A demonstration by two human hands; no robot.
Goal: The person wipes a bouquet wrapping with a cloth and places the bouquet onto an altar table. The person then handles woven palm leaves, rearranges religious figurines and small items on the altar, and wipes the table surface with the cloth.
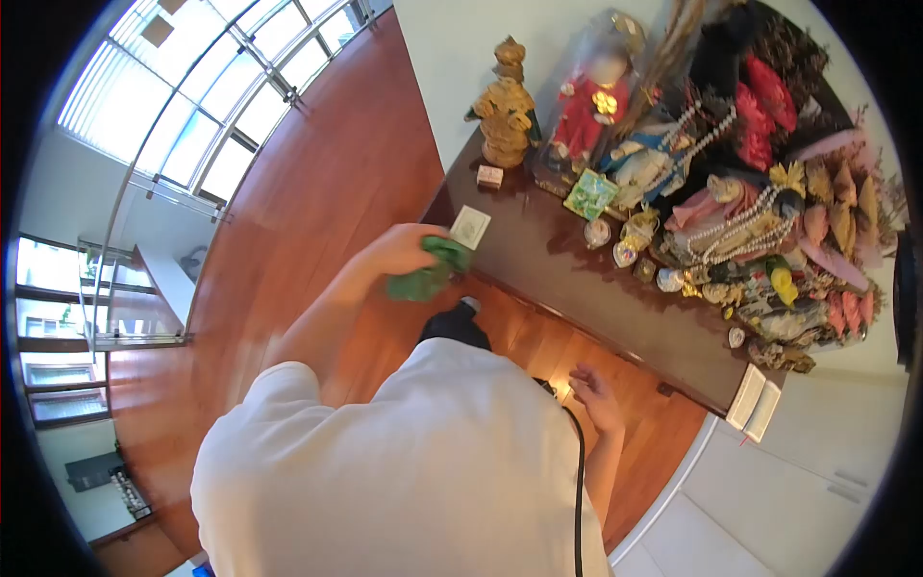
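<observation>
A crumpled green cloth (428, 270) is bunched in my left hand (399, 252), at the near left end of a dark brown table (538, 250). Part of the cloth hangs below the fingers, over the floor side of the edge. Just beyond it on the tabletop lies a small cream square card (470, 227). My right hand (598, 398) hangs low in front of the table with its fingers loosely apart, touching nothing that I can see.
Religious statues, including a red-robed figure (588, 111) and a golden figure (505, 115), crowd the table's back. A small box (489, 177), a green patterned box (591, 195) and trinkets stand before them. An open book (755, 404) lies at the right end. A black cable (580, 481) runs beside me.
</observation>
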